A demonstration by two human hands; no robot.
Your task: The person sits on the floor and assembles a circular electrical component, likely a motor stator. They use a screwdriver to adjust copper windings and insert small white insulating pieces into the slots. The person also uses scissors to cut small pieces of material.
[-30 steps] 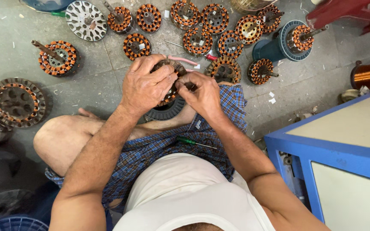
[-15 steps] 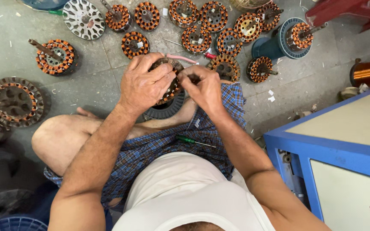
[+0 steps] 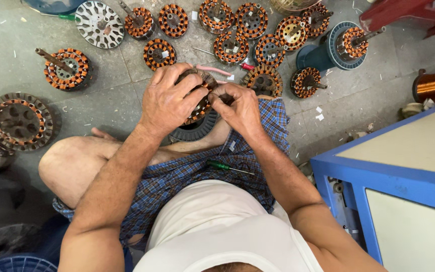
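I note my left hand (image 3: 169, 98) curled palm-down over a copper-wound stator (image 3: 200, 103), fingers clamped around its rim, forearm reaching out from the lower left, while my right hand (image 3: 237, 108) is pinched shut on the stator's right edge, knuckles bent and wrist angled inward. The stator sits raised between both hands above my crossed legs, over a dark ribbed ring (image 3: 197, 128) on the floor (image 3: 101, 95). A green-handled screwdriver (image 3: 227, 166) lies across my checked cloth (image 3: 192, 171); further stators (image 3: 159, 54) are spread over the floor beyond, and a blue cabinet (image 3: 393, 166) stands to my right.
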